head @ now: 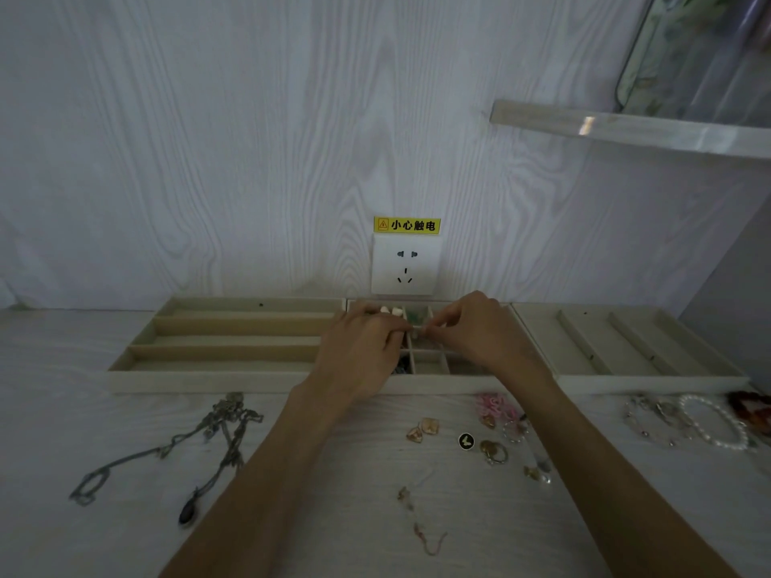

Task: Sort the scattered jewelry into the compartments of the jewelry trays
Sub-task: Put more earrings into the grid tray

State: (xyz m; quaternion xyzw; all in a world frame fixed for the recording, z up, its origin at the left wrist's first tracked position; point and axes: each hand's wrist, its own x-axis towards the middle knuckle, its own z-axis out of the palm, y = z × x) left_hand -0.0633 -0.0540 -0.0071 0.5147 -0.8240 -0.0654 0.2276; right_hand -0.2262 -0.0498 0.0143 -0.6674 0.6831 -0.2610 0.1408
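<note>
Most of the sorting was judged to be left undone. Along the lower part of the frame, much jewelry was seen loose on the table [104,548]: a thin red-threaded earring [429,540] at bottom centre, long grey necklaces [217,431] at lower left, amber earrings [422,430], a black round pin [466,441], a gold ring [494,452] and a pink chain [494,404] right of centre, and a pearl bracelet [715,423] at the right edge, where a red piece was cut off by the frame.

Farther up, three trays were lined against the wall. The left tray [225,381] with long slots and the right tray [651,381] with slanted slots were seen holding nothing. Only the middle tray [442,383], with small square compartments, was seen to hold a few pieces: something dark at its near left, something green and some white bits near its back.

Over that tray, a small pale piece [418,330] was pinched between the fingertips of the left hand [363,352] and the right hand [475,331]; its kind could not be made out. Much of the middle tray was hidden by both hands, so its full contents could not be counted
</note>
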